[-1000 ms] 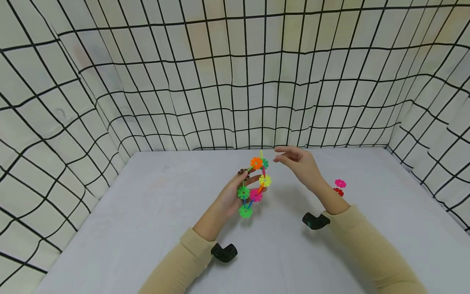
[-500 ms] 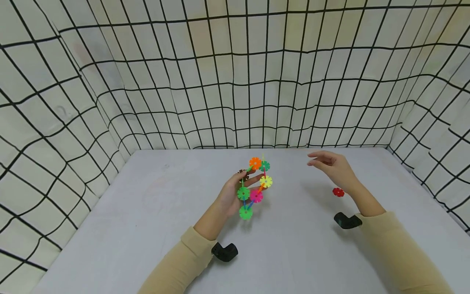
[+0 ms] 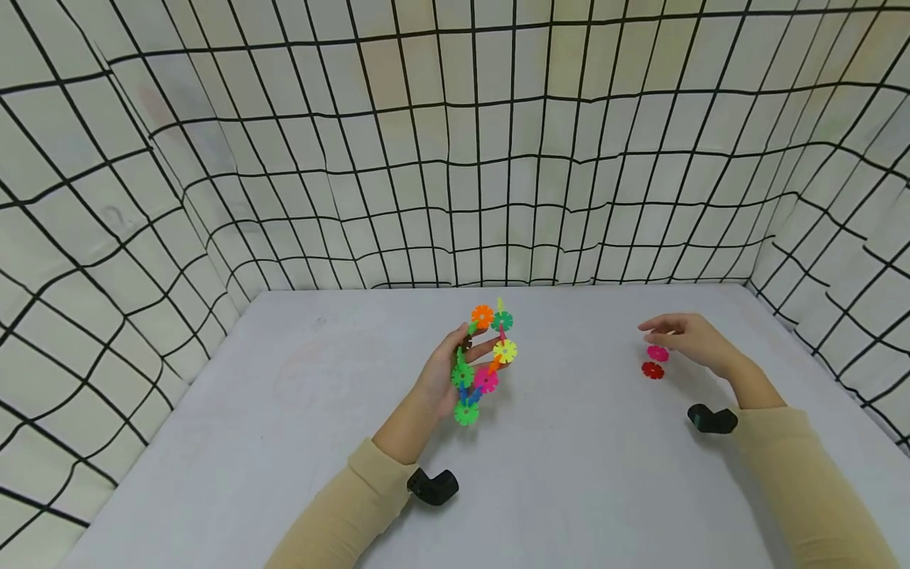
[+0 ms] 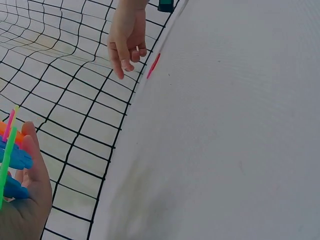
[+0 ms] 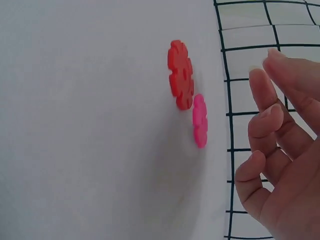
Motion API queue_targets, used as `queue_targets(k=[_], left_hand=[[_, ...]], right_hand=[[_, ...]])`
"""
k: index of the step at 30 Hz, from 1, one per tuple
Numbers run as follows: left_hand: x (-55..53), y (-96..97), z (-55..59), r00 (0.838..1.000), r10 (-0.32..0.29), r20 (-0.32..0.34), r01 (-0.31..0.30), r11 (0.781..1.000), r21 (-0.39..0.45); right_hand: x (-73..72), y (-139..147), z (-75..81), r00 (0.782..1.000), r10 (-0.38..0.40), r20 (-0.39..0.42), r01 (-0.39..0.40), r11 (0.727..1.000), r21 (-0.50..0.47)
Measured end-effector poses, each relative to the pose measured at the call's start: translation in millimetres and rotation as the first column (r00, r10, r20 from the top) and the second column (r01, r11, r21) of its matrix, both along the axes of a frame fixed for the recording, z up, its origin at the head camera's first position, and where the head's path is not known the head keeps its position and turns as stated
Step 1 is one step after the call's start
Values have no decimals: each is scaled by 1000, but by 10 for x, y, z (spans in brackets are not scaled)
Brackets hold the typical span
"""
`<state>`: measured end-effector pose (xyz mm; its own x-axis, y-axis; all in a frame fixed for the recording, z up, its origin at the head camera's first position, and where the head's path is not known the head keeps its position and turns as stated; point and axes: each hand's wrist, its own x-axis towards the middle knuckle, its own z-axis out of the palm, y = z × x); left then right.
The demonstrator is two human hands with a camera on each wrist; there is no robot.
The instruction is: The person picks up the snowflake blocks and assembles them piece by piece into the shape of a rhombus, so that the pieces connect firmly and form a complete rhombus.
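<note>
My left hand (image 3: 432, 386) holds up a loop of notched plastic snowflake discs (image 3: 505, 351) in orange, teal, yellow, pink, green and brown, with the thumb at the brown one. Where the discs interlock edge to edge, some appear as thin strips; a pale yellow one (image 3: 500, 303) sticks up at the top. On the right side, my right hand (image 3: 695, 343) hovers with loosely bent fingers and nothing between them. Just below its fingertips lies a loose pink disc (image 3: 658, 354), with a red disc (image 3: 652, 371) beside it. The right wrist view shows both loose discs left of the fingers (image 5: 265, 120).
A white cloth-covered table (image 3: 298, 442) stretches under both hands. Black grid netting (image 3: 455, 182) over white walls rises at the back and both sides. Dark wrist-worn devices (image 3: 433, 487) jut out at the sleeve cuffs.
My right hand has moved right, away from the loop, and down to the loose discs. The left hand stays almost in place, the loop turning slightly left.
</note>
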<state>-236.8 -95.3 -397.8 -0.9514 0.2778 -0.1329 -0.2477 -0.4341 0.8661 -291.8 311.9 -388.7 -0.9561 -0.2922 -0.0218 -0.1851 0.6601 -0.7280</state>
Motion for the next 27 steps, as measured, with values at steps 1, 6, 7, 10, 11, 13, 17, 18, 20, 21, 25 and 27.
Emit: queue_targets(k=[1, 6, 7, 10, 11, 13, 17, 18, 20, 21, 25, 27], left_hand=[[2, 0, 1, 1000, 1, 6, -1, 1000, 6], [12, 2, 12, 1000, 8, 24, -9, 1000, 21], [15, 2, 13, 1000, 13, 28, -13, 1000, 16], [19, 2, 17, 999, 19, 28, -19, 1000, 0], [19, 2, 17, 999, 18, 26, -18, 1000, -5], [18, 2, 14, 999, 22, 27, -22, 1000, -13], [18, 7, 5, 999, 33, 30, -33, 999, 4], [17, 9, 2, 999, 36, 29, -36, 999, 11], [15, 15, 0, 999, 39, 22, -39, 999, 21], [12, 17, -1, 999, 39, 14, -40, 999, 21], [0, 21, -6, 999, 51, -19, -51, 999, 5], [-3, 23, -7, 998, 55, -27, -55, 998, -4]], right_hand=[[-5, 25, -15, 1000, 3, 7, -3, 1000, 3], [-30, 131, -77, 999, -5, 36, 3, 999, 47], [-35, 146, -86, 999, -12, 50, 9, 998, 55], [-53, 182, -101, 995, -26, 93, 17, 995, 95], [-60, 187, -101, 994, -26, 105, 15, 994, 106], [-73, 189, -102, 992, -27, 120, 12, 992, 127], [-99, 176, -96, 992, -33, 122, 13, 986, 166], [-105, 171, -93, 992, -38, 124, 16, 985, 174], [-116, 163, -91, 990, -49, 132, 25, 984, 179], [-125, 164, -93, 989, -53, 136, 27, 983, 184], [-138, 164, -104, 987, -68, 144, 41, 983, 181], [-139, 166, -114, 988, -69, 141, 43, 983, 177]])
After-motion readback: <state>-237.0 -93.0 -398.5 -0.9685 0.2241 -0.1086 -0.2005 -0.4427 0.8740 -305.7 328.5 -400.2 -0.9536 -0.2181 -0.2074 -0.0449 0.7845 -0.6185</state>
